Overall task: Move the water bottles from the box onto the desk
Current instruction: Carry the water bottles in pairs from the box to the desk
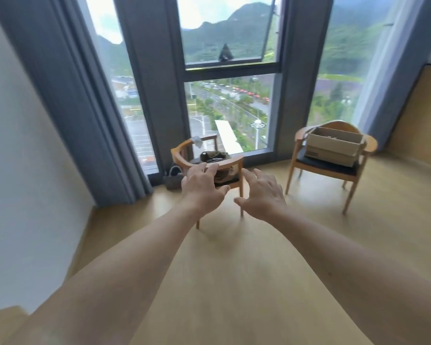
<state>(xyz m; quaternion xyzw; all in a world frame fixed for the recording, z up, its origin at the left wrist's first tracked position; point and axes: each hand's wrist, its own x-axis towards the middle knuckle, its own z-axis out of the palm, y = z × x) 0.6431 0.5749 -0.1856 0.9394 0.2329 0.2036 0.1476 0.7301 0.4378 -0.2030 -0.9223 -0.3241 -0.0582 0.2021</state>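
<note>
Both hands, left (200, 186) and right (261, 195), reach forward spread and empty; open brown cardboard box (334, 145) sits on the right wooden armchair (319, 170), contents unclear.

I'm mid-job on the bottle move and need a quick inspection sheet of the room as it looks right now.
Surface: wooden floor; no desk in view.
Job's things: open cardboard box sits on the seat of the right chair; its contents cannot be made out, no bottles seen.
Clutter: left chair holds dark bundled items; a small grey bag stands on the floor beside it.
Grippers: left hand and right hand both stretched forward, fingers spread, holding nothing.
Cables: nothing seen.
Surroundings: tall windows with grey curtains, white wall at left, wooden panel at right.
</note>
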